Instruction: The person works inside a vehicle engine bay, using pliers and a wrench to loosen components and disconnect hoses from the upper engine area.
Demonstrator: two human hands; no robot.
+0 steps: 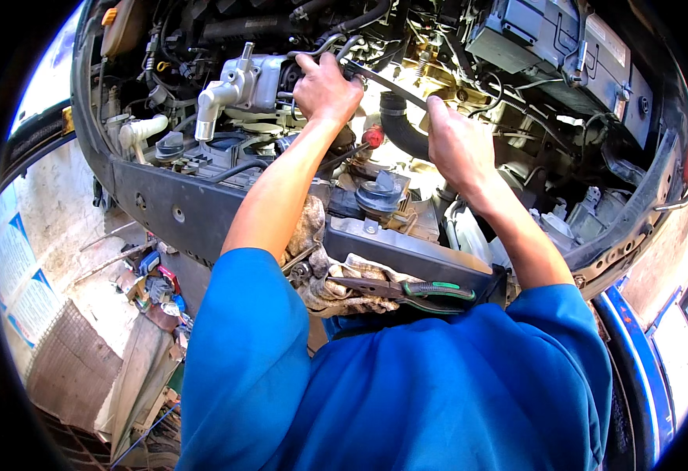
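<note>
A long, dark metal wrench (pixel 395 86) slants across the engine bay between my two hands. My left hand (pixel 328 93) is curled around its far-left end, where the wrench's head is mostly hidden, beside a silver metal pipe housing (pixel 259 82). The thumb side of my right hand (pixel 460 145) is closed on the near-right end of the handle. Below the wrench, a black rubber hose (pixel 404 135) curves down between my hands. A red round cap (pixel 373 136) sits to the left of the hose.
On the front crossmember (pixel 407 245) lie a dirty rag (pixel 313 286) and green-and-black-handled pliers (pixel 438 290). A battery (pixel 544 43) stands at the far right. Black round mounts (pixel 379 195) rise near the front. Clutter (pixel 156 290) covers the floor at left.
</note>
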